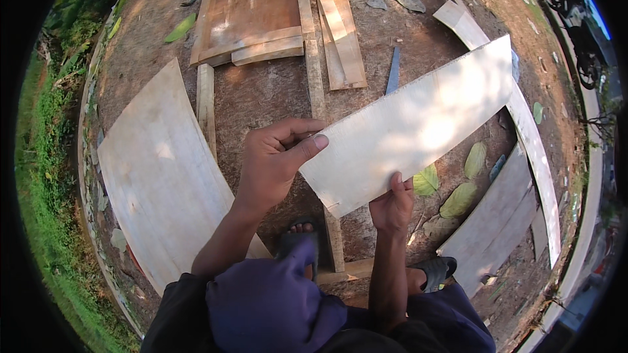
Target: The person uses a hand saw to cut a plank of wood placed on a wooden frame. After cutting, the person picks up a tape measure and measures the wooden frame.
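A pale, flat wooden board (418, 117) is held up in front of me, slanting from lower left to upper right. My left hand (278, 157) pinches its left end, the thumb on top and the fingers behind. Along the near long edge, my right hand (394, 206) grips the board with the thumb on its face; the other fingers are partly hidden beneath. Under the board runs a wooden frame on the ground, with a long batten (316, 88) passing below its left end. Past the board's far edge a saw-like grey blade (394, 68) shows, its other end hidden.
A large pale panel (160, 170) lies to the left. Ahead is a framed wooden panel (255, 10), with loose planks (340, 33) beside it. Greyish boards (494, 219) and a long curved-looking strip (540, 176) lie at right. Green leaves (459, 199) dot the dirt; motorcycles (579, 39) stand far right.
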`<action>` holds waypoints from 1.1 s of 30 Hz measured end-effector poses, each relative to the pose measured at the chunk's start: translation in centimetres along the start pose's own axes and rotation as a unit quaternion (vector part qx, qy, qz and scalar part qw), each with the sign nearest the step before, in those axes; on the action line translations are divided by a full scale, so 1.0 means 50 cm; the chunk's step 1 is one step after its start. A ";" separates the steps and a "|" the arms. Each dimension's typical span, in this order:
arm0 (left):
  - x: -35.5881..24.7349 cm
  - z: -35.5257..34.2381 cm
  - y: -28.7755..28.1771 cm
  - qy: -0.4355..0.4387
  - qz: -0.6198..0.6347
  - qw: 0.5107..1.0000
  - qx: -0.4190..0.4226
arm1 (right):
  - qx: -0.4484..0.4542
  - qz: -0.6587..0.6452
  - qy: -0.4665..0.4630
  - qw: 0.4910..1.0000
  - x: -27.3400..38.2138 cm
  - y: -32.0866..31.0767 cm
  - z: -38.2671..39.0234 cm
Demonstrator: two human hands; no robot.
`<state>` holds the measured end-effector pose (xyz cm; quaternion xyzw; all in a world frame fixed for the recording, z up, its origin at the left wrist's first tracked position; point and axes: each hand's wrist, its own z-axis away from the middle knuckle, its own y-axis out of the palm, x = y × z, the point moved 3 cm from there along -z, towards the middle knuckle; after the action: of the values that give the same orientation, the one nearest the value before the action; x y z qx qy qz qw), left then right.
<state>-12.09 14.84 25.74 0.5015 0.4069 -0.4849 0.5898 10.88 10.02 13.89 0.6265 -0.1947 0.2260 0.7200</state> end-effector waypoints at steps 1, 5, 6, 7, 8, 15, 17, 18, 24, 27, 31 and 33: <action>0.003 -0.001 -0.001 -0.002 0.000 1.000 0.004 | -0.003 0.002 -0.001 1.000 0.003 0.002 -0.001; 0.011 -0.006 0.003 -0.010 -0.009 1.000 0.022 | -0.002 0.005 -0.004 1.000 0.014 0.005 -0.001; 0.014 -0.007 0.006 -0.013 -0.014 0.999 0.027 | 0.002 0.006 -0.004 1.000 0.019 0.001 -0.002; 0.014 -0.006 0.006 -0.006 -0.020 0.999 0.028 | -0.001 0.007 -0.003 1.000 0.019 -0.002 -0.003; 0.016 -0.005 0.007 0.000 -0.026 0.999 0.029 | -0.004 0.010 -0.001 1.000 0.019 -0.006 -0.004; 0.073 -0.014 -0.038 0.162 -0.433 0.883 -0.082 | -0.107 0.223 0.003 0.969 0.019 0.002 -0.015; 0.077 0.008 -0.044 0.068 -0.305 0.948 -0.056 | -0.117 0.266 -0.003 0.957 -0.001 0.022 -0.015; 0.093 0.015 -0.037 0.010 -0.262 0.965 -0.025 | -0.107 0.301 0.007 0.948 0.001 0.035 -0.009; 0.162 0.072 0.000 -0.021 -0.102 0.994 -0.011 | 0.097 0.639 -0.052 0.761 -0.082 0.149 0.030; 0.096 0.086 -0.032 -0.074 -0.026 0.995 -0.063 | 0.214 0.715 -0.135 0.652 -0.128 0.203 0.060; 0.110 0.120 -0.116 -0.134 0.139 0.947 -0.259 | 0.340 0.711 -0.149 0.597 -0.159 0.282 0.081; 0.143 0.129 -0.183 -0.080 0.211 0.936 -0.270 | 0.345 0.677 -0.097 0.643 -0.159 0.279 0.081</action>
<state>-19.69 7.06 18.09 0.3570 0.3585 -0.2599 0.8225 -3.57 6.96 21.33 0.5415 -0.5408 0.6394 0.0750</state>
